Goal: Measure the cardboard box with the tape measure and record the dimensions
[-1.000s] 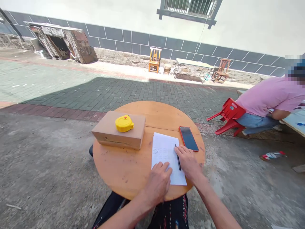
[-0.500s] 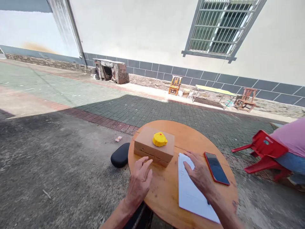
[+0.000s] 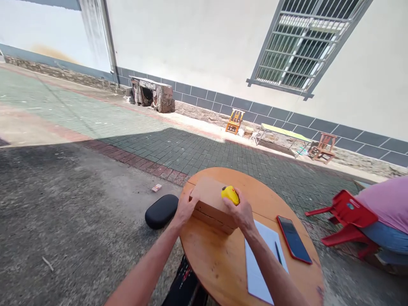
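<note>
My right hand (image 3: 239, 208) is closed around a yellow tape measure (image 3: 230, 195), with a red spot on its case and a dark tip facing left. It is at the right end of a closed cardboard box (image 3: 208, 190); whether the tape measure touches the box top I cannot tell. At the box's left end, my left hand (image 3: 186, 207) grips the corner, its fingertips partly hidden behind the edge. Below my right forearm lies white paper (image 3: 256, 272) with a dark pen (image 3: 278, 252) on it.
The round wooden table (image 3: 204, 259) also bears a red-edged phone (image 3: 293, 239) at the right. A black oval case (image 3: 162, 211) is beside its left edge. To the right, a person in a pink top (image 3: 385, 202) sits on a red plastic chair (image 3: 353, 212).
My right hand has moved from above the paper to the tape measure and taken hold of it, turning it. My left hand has moved forward onto the box's left end.
</note>
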The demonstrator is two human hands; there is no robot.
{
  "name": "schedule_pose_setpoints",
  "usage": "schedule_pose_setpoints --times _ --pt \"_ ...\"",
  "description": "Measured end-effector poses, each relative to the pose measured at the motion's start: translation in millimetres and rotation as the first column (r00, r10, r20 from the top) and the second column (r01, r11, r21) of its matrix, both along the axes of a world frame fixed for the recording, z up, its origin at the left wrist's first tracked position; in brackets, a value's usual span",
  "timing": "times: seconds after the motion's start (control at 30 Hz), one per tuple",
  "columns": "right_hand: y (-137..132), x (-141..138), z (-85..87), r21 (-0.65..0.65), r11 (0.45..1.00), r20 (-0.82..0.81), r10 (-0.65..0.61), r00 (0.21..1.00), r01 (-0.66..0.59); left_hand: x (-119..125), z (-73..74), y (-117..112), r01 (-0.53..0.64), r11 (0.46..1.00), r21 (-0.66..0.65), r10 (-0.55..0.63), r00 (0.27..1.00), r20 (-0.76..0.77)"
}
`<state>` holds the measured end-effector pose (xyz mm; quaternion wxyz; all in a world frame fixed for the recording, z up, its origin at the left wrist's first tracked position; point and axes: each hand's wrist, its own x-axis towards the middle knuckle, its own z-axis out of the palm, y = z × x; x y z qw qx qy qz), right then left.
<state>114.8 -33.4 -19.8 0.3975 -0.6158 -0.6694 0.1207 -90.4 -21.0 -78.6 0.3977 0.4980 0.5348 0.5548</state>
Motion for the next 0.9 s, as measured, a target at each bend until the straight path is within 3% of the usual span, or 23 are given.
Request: schedule_pose_setpoints --times 0.07,0.1,0.17,0.27,0.33,0.43,0.5,0.7,0.8,0.9 --pt "-17.4 15.6 -1.6 0.074 0.995 -0.276 -0.041 0.960 0.064 3.4 0.6 -14.8 0.024 1.000 0.008 -0.024 0.999 0.037" --pt "-27.7 23.4 -2.7 0.106 0.988 -0.448 -0.055 0.892 0.114 4.6 -1.2 -25.7 0.020 1.000 0.015 -0.021 0.998 0.057" --pt "-50.4 36.7 -5.5 0.110 0.974 -0.729 -0.057 0.682 0.199 6.3 -10.7 -52.1 -0.004 0.999 0.032 0.000 0.994 0.109" --pt "-86.3 47.6 -13.1 0.020 0.981 -0.915 -0.061 0.399 0.194 7.9 -38.0 -94.5 -0.050 0.999 0.006 0.048 0.980 0.195" --pt "-107.9 48.6 -21.1 -0.032 0.988 -0.954 -0.076 0.291 0.153 9.1 -58.2 -117.7 -0.073 0.997 -0.036 0.078 0.981 0.176" --pt "-131.0 44.8 -34.7 -0.074 0.983 -0.970 -0.109 0.217 0.166 12.7 -77.5 -138.0 -0.091 0.995 -0.034 0.094 0.989 0.112" --pt "-139.1 41.9 -41.2 -0.085 0.978 -0.976 -0.120 0.183 0.189 16.5 -79.9 -142.2 -0.099 0.995 -0.018 0.101 0.991 0.087" --pt "-147.0 53.0 -39.4 -0.058 0.991 -0.996 -0.065 0.058 0.120 19.8 -61.7 -141.6 -0.054 0.998 -0.014 0.054 0.998 -0.030" --pt "-163.3 73.3 -36.5 -0.055 0.996 -0.997 -0.059 0.046 0.077 9.7 -49.8 -154.8 -0.179 0.984 0.019 0.179 0.967 -0.180" --pt "-194.7 90.9 -39.9 -0.009 0.997 -0.994 -0.001 0.109 -0.079 4.4 -39.6 -183.5 -0.271 0.956 0.111 0.291 0.921 -0.258"
